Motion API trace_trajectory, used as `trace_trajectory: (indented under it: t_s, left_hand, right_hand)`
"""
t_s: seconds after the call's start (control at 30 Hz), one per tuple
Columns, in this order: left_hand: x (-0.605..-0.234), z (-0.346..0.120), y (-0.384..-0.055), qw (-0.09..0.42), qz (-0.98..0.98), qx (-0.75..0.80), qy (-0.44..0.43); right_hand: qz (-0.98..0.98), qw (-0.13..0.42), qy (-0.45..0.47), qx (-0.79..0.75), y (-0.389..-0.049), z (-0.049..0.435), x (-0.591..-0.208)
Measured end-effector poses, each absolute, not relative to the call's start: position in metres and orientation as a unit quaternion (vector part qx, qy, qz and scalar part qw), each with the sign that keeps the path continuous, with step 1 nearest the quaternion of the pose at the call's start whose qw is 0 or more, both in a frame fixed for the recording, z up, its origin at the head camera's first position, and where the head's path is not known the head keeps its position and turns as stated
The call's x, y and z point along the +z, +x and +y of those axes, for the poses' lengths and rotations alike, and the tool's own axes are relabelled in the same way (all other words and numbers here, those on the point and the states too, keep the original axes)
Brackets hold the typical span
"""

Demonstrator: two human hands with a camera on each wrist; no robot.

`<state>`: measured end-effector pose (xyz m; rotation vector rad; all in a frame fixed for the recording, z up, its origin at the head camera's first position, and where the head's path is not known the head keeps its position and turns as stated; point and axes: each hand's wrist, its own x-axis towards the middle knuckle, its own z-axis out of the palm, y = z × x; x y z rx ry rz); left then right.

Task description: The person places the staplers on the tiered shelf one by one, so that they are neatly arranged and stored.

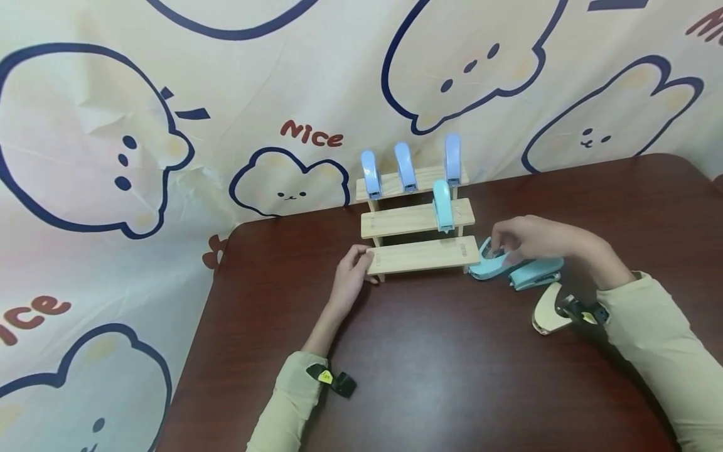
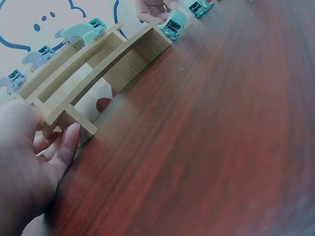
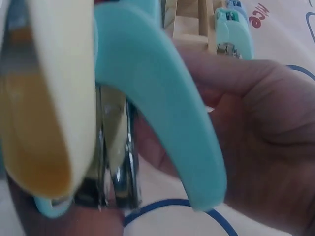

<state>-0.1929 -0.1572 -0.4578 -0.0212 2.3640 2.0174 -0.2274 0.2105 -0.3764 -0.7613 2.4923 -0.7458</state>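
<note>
A three-tier wooden rack [image 1: 423,256] stands near the back of the table. My left hand [image 1: 350,276] holds the left end of its lowest tier, with the thumb by the end support in the left wrist view. My right hand [image 1: 536,240] has its fingers curled at a teal stapler [image 1: 487,269] on the table, beside the rack's right end; their exact contact is partly hidden. Another teal stapler [image 1: 536,274] lies under that hand. A cream stapler [image 1: 546,311] lies near the right wrist. On the middle tier stands a teal stapler [image 1: 443,207].
Three blue staplers, including the left one [image 1: 370,174], stand on the top tier. Behind the table [image 1: 429,364] hangs a cartoon-printed cloth [image 1: 282,81]. A camera strap [image 1: 333,378] is on the left wrist.
</note>
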Motion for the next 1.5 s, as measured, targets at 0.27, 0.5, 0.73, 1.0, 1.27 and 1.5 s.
trace_trajectory:
  t_s: [0.27, 0.5, 0.73, 1.0, 1.27, 1.5]
  left_hand:
    - [-0.459, -0.157, -0.191, 0.012, 0.761, 0.648, -0.006]
    - [-0.459, -0.157, -0.192, 0.008, 0.758, 0.652, -0.003]
    - [-0.459, -0.157, -0.192, 0.011, 0.759, 0.651, -0.009]
    - [-0.457, -0.158, -0.195, 0.023, 0.761, 0.649, -0.011]
    - [-0.448, -0.153, -0.197, 0.012, 0.761, 0.649, -0.003]
    - [-0.464, -0.155, -0.201, 0.016, 0.757, 0.653, -0.013]
  right_hand:
    - [0.905, 0.174, -0.257, -0.292, -0.229, 0.211, -0.372]
    - [0.906, 0.167, -0.249, -0.300, -0.233, 0.211, -0.377]
    - [0.905, 0.179, -0.249, -0.295, -0.233, 0.211, -0.381]
    - [0.897, 0.193, -0.273, -0.290, -0.238, 0.213, -0.383]
    - [0.897, 0.202, -0.267, -0.290, -0.245, 0.211, -0.385]
    - [0.902, 0.198, -0.259, -0.283, -0.242, 0.211, -0.387]
